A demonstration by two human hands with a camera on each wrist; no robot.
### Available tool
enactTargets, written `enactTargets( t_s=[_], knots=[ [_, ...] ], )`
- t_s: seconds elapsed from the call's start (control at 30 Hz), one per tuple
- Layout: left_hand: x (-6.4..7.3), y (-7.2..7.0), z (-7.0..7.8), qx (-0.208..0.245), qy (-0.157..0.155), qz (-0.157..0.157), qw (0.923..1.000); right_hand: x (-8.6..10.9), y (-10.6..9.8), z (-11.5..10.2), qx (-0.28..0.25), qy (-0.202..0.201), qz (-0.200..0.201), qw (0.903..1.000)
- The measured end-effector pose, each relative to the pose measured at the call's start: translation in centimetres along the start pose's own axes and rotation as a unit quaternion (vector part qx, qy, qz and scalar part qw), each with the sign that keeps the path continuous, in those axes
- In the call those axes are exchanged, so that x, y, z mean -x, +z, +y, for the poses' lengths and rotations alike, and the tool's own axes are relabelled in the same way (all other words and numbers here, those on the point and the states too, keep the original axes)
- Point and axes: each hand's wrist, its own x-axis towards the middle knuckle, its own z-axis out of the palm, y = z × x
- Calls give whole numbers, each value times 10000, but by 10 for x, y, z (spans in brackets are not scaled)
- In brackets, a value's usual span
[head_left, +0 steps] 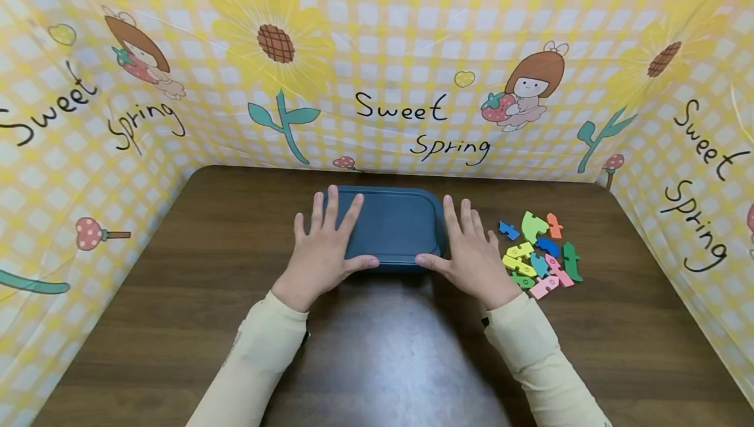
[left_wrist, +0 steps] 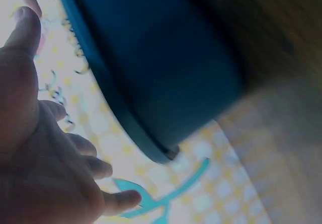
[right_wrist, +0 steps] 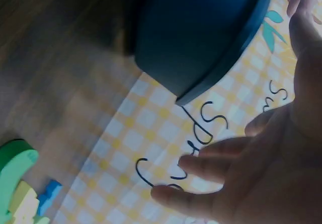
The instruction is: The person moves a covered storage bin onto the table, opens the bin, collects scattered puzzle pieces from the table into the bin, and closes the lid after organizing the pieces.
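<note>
A dark blue lidded box (head_left: pixel 400 224) stands on the table, its lid on top. My left hand (head_left: pixel 324 243) is spread above its left edge, fingers straight and the thumb over the front rim. On the other side my right hand (head_left: pixel 471 253) is held with straight fingers by the right edge, its thumb near the front right corner. In the left wrist view a gap shows between the left hand (left_wrist: pixel 50 168) and the box wall (left_wrist: pixel 166 58). The right wrist view likewise shows the right hand (right_wrist: pixel 261 168) apart from the box (right_wrist: pixel 196 38). Neither hand holds anything.
Several colourful flat pieces with notches and tabs, among them a light green piece (head_left: pixel 533 226) and a dark green piece (head_left: pixel 570 262), lie right of the right hand. A yellow checked cloth (head_left: pixel 400 34) with printed flowers walls the wooden table (head_left: pixel 177 348) at the back and sides.
</note>
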Motion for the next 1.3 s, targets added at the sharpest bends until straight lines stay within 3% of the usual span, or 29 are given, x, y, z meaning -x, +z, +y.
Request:
enactTargets(
  t_s=[0.27,0.53,0.9,1.3],
  knots=[
    [5,5,-38,764,-449,-621,9941,-8,16,15,-515,-132,-742,9958],
    [9,8,-54,1258,-712,-975,9847,-11,22,21,-1146,-209,-941,9887],
    [11,10,-63,1458,-838,-1071,9799,-13,28,23,-1727,-152,-1089,9788],
    [8,19,-65,1876,-878,-807,9750,-13,30,26,-1941,-16,-905,9768]
  ],
)
